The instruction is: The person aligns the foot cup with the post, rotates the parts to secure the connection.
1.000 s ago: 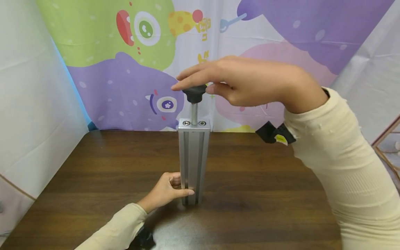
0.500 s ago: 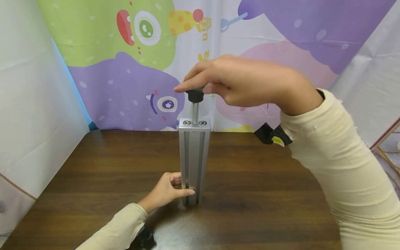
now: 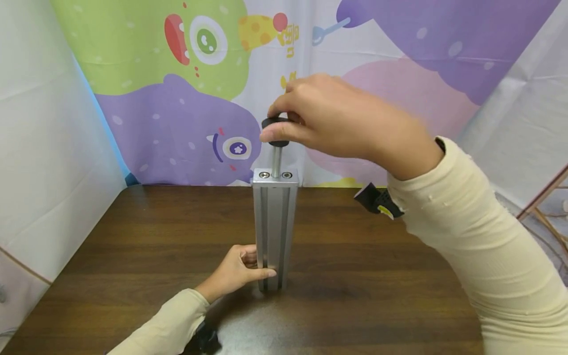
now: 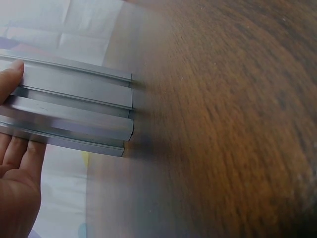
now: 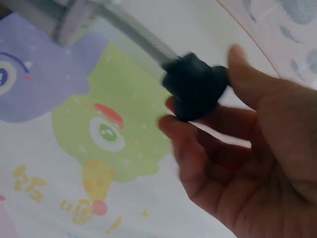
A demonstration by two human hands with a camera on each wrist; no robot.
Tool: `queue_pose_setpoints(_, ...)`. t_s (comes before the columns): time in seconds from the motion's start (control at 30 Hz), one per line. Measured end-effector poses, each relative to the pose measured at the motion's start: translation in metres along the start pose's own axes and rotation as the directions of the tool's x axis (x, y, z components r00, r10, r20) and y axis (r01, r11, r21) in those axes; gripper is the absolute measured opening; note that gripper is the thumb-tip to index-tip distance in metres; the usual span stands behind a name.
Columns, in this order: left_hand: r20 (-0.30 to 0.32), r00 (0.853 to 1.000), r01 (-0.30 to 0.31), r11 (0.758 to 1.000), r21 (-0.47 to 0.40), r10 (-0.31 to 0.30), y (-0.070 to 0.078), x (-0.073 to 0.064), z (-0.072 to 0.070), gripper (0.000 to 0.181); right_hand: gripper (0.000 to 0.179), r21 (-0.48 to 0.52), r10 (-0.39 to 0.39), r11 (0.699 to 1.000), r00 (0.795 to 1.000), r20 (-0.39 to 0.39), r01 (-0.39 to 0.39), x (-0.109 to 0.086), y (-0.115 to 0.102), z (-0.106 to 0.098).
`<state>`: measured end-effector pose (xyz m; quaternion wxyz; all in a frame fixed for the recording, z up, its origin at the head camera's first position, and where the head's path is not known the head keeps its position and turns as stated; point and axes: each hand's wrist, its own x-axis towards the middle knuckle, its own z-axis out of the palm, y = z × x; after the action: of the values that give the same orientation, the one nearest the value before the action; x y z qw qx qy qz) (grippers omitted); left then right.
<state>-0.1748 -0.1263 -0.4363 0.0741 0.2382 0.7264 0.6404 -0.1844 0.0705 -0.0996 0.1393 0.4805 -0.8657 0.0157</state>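
A silver aluminium profile [image 3: 276, 222] stands upright on the wooden table, two screws showing in its top plate. Between those screws a metal threaded rod [image 3: 276, 161] rises, topped by a black knob [image 5: 194, 89]. Low on the profile's left side, my left hand [image 3: 233, 272] holds it, thumb across the front face and fingers behind; the left wrist view shows the grooved lower end against the tabletop. Up at the knob, my right hand [image 3: 339, 117] grips it with the thumb on the near side and curled fingers on the far side. The fingers partly cover the knob in the head view.
Brown wood-grain table [image 3: 364, 276] spreads around the profile. Behind it hangs a cartoon-printed curtain [image 3: 177, 128], with a white sheet [image 3: 40, 123] on the left. A black wrist device [image 3: 378, 201] hangs under my right sleeve.
My right hand's extended fingers have curled down around the knob, and the thumb has come to its near side. The left hand and the profile stay put.
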Motion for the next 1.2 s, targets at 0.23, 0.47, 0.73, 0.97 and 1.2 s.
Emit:
queue_pose_setpoints(0.23, 0.001, 1.000, 0.004, 1.000, 0.003, -0.004, -0.001, -0.001, 0.000, 0.036, 0.048, -0.005, 0.218, 0.976, 0.973, -0.080, -0.219, 0.001, -0.018, 0.002)
queue_pose_setpoints(0.47, 0.004, 1.000, 0.003, 1.000, 0.004, -0.003, -0.001, -0.001, -0.001, 0.035, 0.055, 0.011, 0.298, 0.954, 0.947, -0.116, -0.299, 0.003, -0.024, 0.004)
queue_pose_setpoints(0.73, 0.002, 1.000, 0.009, 1.000, -0.002, -0.009, 0.001, -0.002, 0.000, 0.035, 0.063, 0.066, 0.076, 0.994, 0.988, 0.135, -0.086, -0.004, -0.006, -0.005)
queue_pose_setpoints(0.97, -0.001, 1.000, 0.003, 1.000, -0.016, -0.003, 0.003, -0.001, 0.000, 0.037, 0.060, 0.157, -0.292, 0.950, 0.947, 0.136, 0.270, -0.006, 0.029, -0.003)
queue_pose_setpoints(1.2, -0.003, 1.000, 0.011, 1.000, -0.016, -0.011, 0.003, -0.002, 0.001, 0.036, 0.054, 0.120, -0.205, 0.975, 0.969, 0.140, 0.189, -0.001, 0.028, -0.003)
